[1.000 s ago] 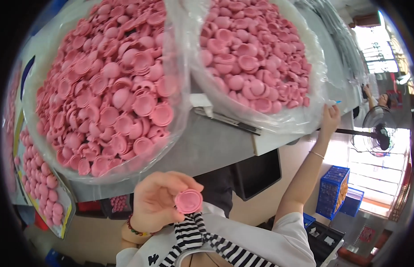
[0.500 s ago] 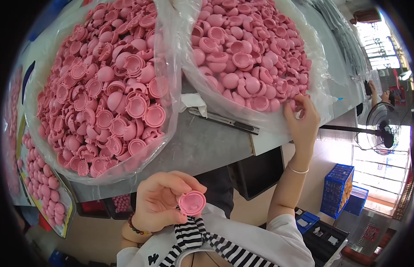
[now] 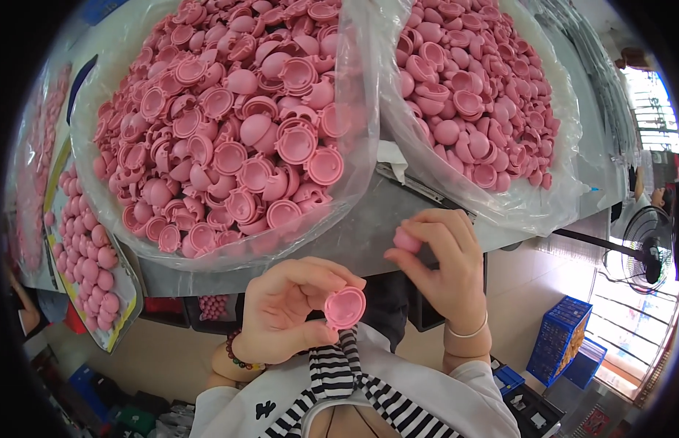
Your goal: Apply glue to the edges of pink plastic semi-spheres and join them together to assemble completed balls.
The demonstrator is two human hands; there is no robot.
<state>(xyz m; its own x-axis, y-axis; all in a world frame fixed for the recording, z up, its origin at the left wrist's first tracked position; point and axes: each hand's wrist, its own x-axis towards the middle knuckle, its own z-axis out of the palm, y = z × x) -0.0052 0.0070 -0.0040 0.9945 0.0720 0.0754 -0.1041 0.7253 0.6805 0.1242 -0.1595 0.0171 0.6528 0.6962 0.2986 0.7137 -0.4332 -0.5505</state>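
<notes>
My left hand pinches a pink half-shell between thumb and fingers, its hollow side facing up. To the right and a little higher, my right hand is closed on a smaller pink piece, rounded and partly hidden by the fingers. The two pieces are apart. Beyond my left hand lies a clear plastic bag heaped with pink half-shells. A second clear bag at the right holds smaller-looking pink pieces.
A box cutter and a white scrap lie on the grey table between the bags. At the left, a tray carries pink balls. A fan and blue crates stand at the right.
My right hand has come from the right bag's edge toward my left hand, bringing a small pink piece. My left hand still holds the half-shell. The whole view has shifted.
</notes>
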